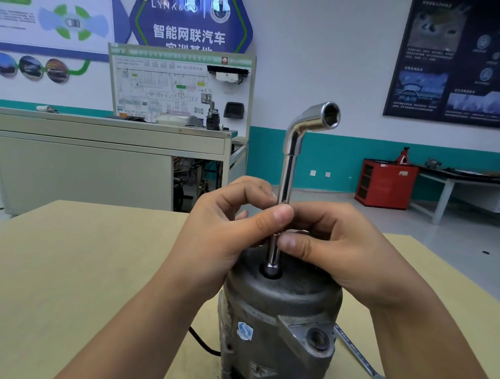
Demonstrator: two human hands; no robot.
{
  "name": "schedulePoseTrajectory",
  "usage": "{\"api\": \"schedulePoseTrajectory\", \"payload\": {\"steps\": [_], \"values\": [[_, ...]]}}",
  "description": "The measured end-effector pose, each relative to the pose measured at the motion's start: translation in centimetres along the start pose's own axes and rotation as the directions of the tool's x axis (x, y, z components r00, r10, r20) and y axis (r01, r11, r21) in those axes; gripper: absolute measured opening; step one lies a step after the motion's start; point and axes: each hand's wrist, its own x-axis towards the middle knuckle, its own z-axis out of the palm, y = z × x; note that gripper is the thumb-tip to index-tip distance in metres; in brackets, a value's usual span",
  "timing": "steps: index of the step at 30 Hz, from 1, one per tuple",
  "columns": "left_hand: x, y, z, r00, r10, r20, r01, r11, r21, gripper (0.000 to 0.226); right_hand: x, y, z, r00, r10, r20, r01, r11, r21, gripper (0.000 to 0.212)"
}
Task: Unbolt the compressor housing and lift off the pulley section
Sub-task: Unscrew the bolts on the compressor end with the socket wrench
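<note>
Both hands pinch the upright wrench (pixel 286 191): left hand (pixel 229 228), right hand (pixel 335 246). Its socket sits on the compressor (pixel 277 315) on the desk (pixel 65 266).

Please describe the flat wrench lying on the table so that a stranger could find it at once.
Find the wooden table, where a grey compressor stands upright. Right of its base lies a flat wrench. Unlike the bent socket wrench held upright on the compressor, it lies flat and untouched.
</note>
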Motion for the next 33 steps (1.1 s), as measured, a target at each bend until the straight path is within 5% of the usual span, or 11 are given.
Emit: {"api": "schedulePoseTrajectory", "payload": {"steps": [20, 25, 33], "values": [[0.04, -0.16, 0.29, 0.997, 0.014, -0.069, -0.017, 0.999, -0.03, 0.019, -0.18, -0.05, 0.84, 0.986, -0.018, -0.166, -0.004, 0.992, -0.129, 0.023], [0.17, -0.09, 0.16, 0.999, 0.009, 0.031, -0.005, 0.993, -0.12, 0.02, -0.27, -0.06, 0.43, 0.994, -0.011, -0.113, 0.009, 1.0, -0.017, 0.028], [0.31, -0.06, 0.05, 0.997, 0.006, 0.081, 0.005, 0.992, -0.128, 0.024, -0.13, -0.12, 0.66, 0.979, -0.047, -0.198, 0.019, 0.99, -0.142, 0.027]]}}
